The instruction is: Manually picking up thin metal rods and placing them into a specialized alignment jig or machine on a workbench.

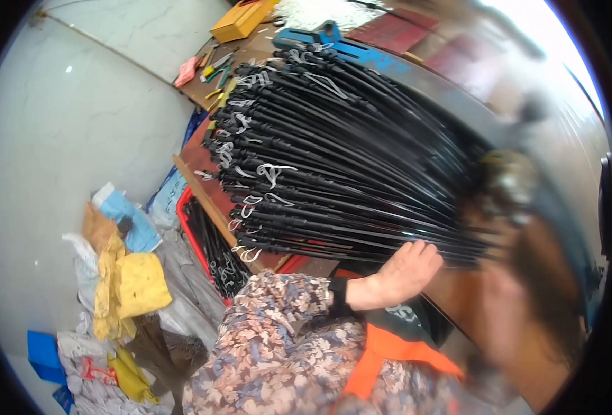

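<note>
A wide fan of thin black rods (pixel 320 173) lies across the work table, several with white string loops at their left ends. My left hand (pixel 409 270) is at the near edge of the fan, its fingers bent and close together on the nearest rods. A dark band circles that wrist. Over the brown tabletop to the right, my right hand (pixel 503 304) is smeared by motion. Its fingers cannot be made out, nor whether it holds anything. The rods' right ends are blurred too.
A blue metal tool (pixel 330 41) and a yellow box (pixel 240 21) are at the back, near pliers and other hand tools (pixel 219 72). A red crate (pixel 185 207) with more black rods stands below the table's left edge. Plastic bags and yellow cloth (pixel 136 283) are heaped at left.
</note>
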`<move>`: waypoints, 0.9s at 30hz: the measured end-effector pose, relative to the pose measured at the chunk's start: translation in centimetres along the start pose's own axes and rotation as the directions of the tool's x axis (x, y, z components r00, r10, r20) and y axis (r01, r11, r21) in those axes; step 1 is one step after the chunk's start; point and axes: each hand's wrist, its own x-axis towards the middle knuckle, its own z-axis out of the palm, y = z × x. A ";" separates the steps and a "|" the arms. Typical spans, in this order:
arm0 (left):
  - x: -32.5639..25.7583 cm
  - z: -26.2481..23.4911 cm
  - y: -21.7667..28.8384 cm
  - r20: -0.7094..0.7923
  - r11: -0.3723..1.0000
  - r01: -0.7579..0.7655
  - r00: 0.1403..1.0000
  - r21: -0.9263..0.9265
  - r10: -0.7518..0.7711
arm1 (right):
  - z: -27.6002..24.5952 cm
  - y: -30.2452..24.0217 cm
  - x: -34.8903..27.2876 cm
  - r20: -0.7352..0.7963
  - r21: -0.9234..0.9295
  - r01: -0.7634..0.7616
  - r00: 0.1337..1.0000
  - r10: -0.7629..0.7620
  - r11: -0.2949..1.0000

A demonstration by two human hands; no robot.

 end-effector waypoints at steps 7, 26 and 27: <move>3.5 -7.6 -0.8 0.114 0.997 -0.053 0.992 0.051 0.047 | -0.7 1.9 1.5 0.206 0.703 -0.268 0.963 0.172 0.658; 6.2 -13.5 -9.2 0.060 0.954 -0.282 0.959 0.100 0.277 | 1.7 -1.3 4.0 -0.193 0.594 0.252 0.967 -0.169 0.764; 6.2 -13.6 -9.2 0.060 0.953 -0.286 0.958 0.101 0.281 | 1.6 -1.6 4.3 -0.234 0.527 0.298 0.951 -0.201 0.796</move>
